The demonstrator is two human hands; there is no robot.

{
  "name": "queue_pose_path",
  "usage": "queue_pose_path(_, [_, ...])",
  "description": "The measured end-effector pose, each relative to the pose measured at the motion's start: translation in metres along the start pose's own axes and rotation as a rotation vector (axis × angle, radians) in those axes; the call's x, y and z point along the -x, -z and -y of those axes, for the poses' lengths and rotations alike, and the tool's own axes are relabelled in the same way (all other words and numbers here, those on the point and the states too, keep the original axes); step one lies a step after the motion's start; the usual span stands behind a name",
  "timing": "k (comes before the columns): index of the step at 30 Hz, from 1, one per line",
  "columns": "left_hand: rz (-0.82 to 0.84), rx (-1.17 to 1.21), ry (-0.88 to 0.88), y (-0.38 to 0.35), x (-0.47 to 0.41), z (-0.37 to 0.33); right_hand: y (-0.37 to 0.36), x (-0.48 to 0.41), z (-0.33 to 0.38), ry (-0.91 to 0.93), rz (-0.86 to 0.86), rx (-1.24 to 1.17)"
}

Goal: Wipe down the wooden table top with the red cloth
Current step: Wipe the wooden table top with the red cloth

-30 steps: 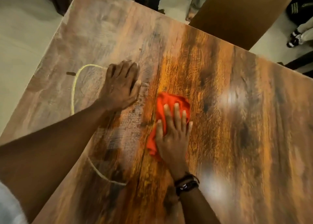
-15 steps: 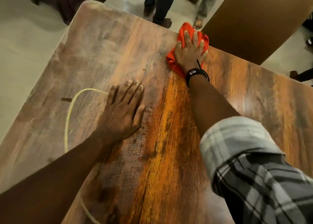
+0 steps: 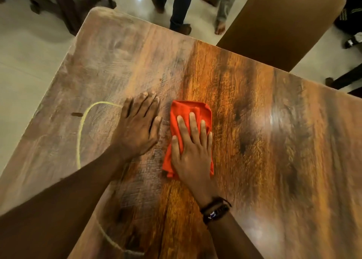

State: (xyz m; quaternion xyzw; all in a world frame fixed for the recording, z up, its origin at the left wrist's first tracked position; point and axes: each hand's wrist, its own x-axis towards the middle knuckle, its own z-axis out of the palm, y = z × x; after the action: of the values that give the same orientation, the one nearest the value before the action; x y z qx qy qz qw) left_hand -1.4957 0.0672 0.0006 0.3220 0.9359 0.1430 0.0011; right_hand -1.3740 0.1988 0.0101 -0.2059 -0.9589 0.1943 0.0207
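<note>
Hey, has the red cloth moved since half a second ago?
Yes. The red cloth under the right hand came back from the table's far edge to beside the planted left hand.

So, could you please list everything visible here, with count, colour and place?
table: 1, brown wood, fills most of the view
cloth: 1, red, mid-table
cord: 1, pale yellow, curved on the table's left part
board: 1, brown, beyond the far right edge
legs: 2 pairs, blue and grey, on the floor beyond the table
furniture: dark wood, top left
floor: pale
wristband: black, right wrist
left hand: flat on the table, left of the cloth
right hand: flat on the cloth
</note>
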Motion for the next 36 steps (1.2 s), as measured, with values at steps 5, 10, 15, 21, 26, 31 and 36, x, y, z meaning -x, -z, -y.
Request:
queue_pose_path(5, [-0.008, -0.005, 0.000, -0.001, -0.001, 0.000, 0.007, -0.067, -0.005, -0.041, -0.017, 0.008])
queue_pose_path(10, [-0.008, 0.019, 0.011, -0.003, -0.002, 0.002, 0.014, -0.212, -0.003, -0.137, 0.000, 0.004])
queue_pose_path(15, [-0.033, 0.030, 0.004, -0.006, -0.002, 0.003, 0.021, -0.288, 0.005, -0.155, 0.064, 0.001])
queue_pose_path(21, [0.020, 0.040, 0.020, -0.003, -0.003, 0.003, 0.013, -0.217, 0.001, -0.097, 0.035, -0.006])
queue_pose_path(26, [0.020, 0.023, 0.034, -0.001, 0.000, -0.002, -0.003, -0.035, 0.007, -0.024, -0.051, -0.090])
queue_pose_path(31, [0.049, 0.018, 0.020, 0.003, -0.001, -0.002, -0.010, 0.068, 0.013, -0.069, -0.017, -0.027])
queue_pose_path(36, [0.041, 0.025, 0.021, 0.003, 0.000, 0.000, -0.005, -0.052, 0.005, -0.059, -0.058, 0.007])
